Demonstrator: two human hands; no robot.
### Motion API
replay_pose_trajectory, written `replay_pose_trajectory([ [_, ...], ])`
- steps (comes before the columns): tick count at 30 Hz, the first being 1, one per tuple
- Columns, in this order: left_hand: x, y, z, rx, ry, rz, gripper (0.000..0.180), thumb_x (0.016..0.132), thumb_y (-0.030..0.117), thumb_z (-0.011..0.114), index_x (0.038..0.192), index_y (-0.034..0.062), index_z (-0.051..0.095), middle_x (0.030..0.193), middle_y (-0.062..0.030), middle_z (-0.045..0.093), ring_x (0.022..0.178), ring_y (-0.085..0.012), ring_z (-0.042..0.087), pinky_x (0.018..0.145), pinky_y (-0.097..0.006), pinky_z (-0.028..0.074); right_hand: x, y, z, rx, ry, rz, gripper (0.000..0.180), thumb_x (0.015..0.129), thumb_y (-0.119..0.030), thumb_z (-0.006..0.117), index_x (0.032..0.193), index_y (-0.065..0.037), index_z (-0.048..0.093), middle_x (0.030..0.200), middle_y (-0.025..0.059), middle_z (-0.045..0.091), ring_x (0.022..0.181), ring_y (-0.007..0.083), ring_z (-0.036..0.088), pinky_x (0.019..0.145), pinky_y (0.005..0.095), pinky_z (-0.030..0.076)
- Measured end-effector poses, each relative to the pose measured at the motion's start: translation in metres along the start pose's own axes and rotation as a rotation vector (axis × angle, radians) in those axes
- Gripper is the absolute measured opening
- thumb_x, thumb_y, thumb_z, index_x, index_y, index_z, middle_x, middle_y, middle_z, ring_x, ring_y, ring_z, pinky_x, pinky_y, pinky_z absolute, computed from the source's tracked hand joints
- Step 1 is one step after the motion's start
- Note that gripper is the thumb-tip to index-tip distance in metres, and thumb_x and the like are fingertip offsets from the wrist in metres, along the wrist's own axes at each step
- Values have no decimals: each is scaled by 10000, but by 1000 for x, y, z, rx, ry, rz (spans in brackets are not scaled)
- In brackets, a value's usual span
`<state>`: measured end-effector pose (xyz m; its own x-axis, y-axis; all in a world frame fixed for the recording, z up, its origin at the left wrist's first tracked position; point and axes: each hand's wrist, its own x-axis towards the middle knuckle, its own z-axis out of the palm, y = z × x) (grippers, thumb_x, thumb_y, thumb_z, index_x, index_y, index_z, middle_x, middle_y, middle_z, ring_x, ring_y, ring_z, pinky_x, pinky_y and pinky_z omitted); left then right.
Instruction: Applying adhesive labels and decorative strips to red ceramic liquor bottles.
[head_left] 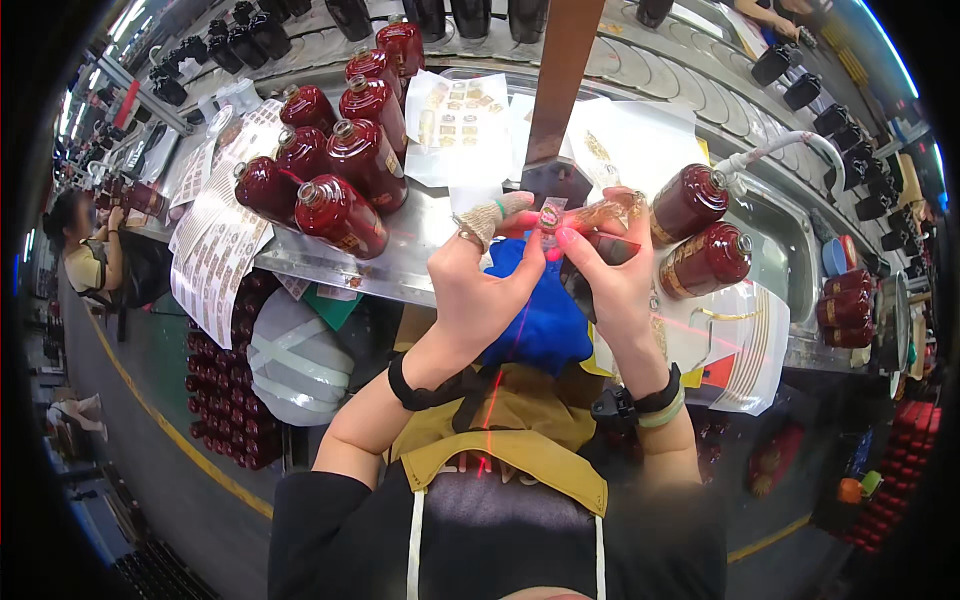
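In front of my chest, a small clear label [549, 214] with a coloured print is between the fingertips of both hands. My left hand [482, 285], with knitted cloth around one finger, pinches its left side between thumb and finger. The thumb and fingers of my right hand [618, 275] close in from the other side. A dark, glossy object [556, 185] shows behind the fingers; its shape is mostly hidden. Just right of my right hand, two dark red glass bottles [708, 262] stand with gold print on them. Red light falls on my fingertips.
Several red bottles [340, 217] stand at the left of the metal bench [420, 285]. Label sheets [215, 260] hang over its edge; another sheet [460, 120] lies farther back. A brown post [563, 80] rises ahead. At right are a sink [785, 220] and pipe. A co-worker [90, 245] is far left.
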<state>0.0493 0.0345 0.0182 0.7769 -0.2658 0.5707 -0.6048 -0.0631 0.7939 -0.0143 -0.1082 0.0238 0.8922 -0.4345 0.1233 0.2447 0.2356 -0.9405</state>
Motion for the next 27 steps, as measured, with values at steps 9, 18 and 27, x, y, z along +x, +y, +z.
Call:
replay_pose_trajectory([
  [9, 1, -4, 0, -46, 37, -118, 321, 796, -47, 745, 1114, -7, 728, 885, -93, 779, 798, -158, 761, 787, -299, 584, -3, 2, 1, 22, -11, -34, 530, 932, 46, 713, 1332, -9, 370, 1038, 150, 723, 886, 199, 729, 805, 304, 583],
  [18, 6, -20, -13, -732, 84, -509, 324, 1005, -1, 596, 1327, -12, 560, 1042, -103, 714, 932, -179, 714, 856, -318, 580, 11, -25, -20, -14, 104, -47, 378, 1022, -19, 613, 1337, -10, 405, 1046, 170, 720, 894, 248, 748, 722, 311, 605],
  [27, 5, -25, 10, -1081, -25, -767, 382, 1004, 67, 602, 1373, 18, 516, 1292, -139, 619, 1192, -267, 645, 1019, -385, 537, 87, -99, -50, -395, -91, -21, 357, 1028, -101, 618, 1353, 4, 516, 1086, 185, 741, 973, 251, 757, 739, 312, 606],
])
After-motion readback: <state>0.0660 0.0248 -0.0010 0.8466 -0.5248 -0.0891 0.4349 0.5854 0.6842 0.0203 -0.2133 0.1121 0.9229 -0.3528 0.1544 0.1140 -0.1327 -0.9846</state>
